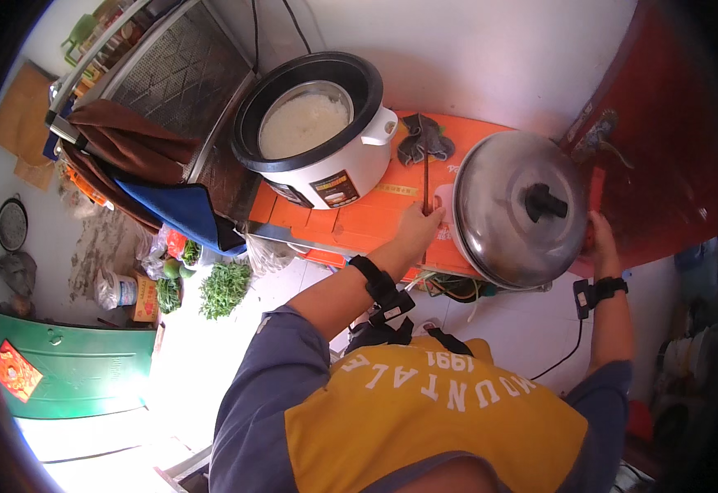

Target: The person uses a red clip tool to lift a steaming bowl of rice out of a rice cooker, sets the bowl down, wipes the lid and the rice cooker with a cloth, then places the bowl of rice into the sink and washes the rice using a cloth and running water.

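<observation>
My left hand (419, 227) is closed around thin dark chopsticks (426, 175), which point away from me toward the wall. Close to its thumb is a pink side handle (444, 202) of a wide pot. A domed stainless steel lid (507, 185) with a black knob (545, 203) covers the pot and hides what is inside. At the pot's right side my right hand (603, 241) grips a red handle-like piece (597, 188); its fingers are partly hidden. Left of the lid stands a white rice cooker (359, 175), uncovered, with cooked white rice (306, 125) in its inner pot.
A crumpled grey cloth (425, 140) lies on the orange table covering (359, 222) between cooker and pot. Brown towels (131, 138) and a blue cloth (174, 209) hang on a metal rack at left. Leafy greens (224, 289) lie on the floor. A red panel (661, 142) rises at right.
</observation>
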Action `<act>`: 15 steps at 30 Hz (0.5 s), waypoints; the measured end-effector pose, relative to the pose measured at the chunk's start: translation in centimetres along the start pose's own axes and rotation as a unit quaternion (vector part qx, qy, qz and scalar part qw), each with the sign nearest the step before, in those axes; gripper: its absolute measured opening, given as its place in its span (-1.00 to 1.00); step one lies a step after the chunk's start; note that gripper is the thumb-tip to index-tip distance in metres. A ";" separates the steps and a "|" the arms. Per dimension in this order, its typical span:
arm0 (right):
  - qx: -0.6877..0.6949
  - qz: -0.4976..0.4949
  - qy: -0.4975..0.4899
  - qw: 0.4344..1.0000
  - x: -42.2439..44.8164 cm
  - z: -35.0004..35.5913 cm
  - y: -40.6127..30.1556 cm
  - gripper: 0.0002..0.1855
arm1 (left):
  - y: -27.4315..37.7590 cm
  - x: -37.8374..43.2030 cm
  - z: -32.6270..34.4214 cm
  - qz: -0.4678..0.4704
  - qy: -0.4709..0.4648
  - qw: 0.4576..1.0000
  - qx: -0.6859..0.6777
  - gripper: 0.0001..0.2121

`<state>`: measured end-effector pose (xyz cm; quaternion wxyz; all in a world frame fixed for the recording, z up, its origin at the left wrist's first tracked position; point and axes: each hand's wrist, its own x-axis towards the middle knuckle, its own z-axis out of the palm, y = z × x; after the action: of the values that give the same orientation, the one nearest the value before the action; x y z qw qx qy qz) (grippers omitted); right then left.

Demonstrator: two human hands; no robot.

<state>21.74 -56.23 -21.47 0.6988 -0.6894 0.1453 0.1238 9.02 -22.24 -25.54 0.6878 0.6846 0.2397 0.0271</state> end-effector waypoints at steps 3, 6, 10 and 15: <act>0.000 0.015 -0.055 0.998 3.5 -3.6 3.1 -0.63 | 0.1 0.4 0.8 -0.014 -0.023 0.999 -0.020 -0.80; 0.001 0.024 -0.052 0.998 2.1 -1.0 2.7 -0.63 | -0.6 0.6 0.1 -0.049 -0.021 0.998 -0.039 -0.80; -0.011 0.023 -0.047 0.999 1.7 -0.8 2.4 -0.62 | -1.9 1.6 0.3 -0.036 -0.020 0.997 -0.072 -0.79; -0.078 0.014 -0.048 0.996 0.6 -0.3 1.1 -0.72 | -0.8 1.6 -1.6 -0.089 -0.088 0.992 0.026 -0.78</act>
<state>21.91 -56.49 -22.69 0.6476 -0.7327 0.1109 0.1775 9.64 -20.20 -26.69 0.6878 0.6780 0.2388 -0.1012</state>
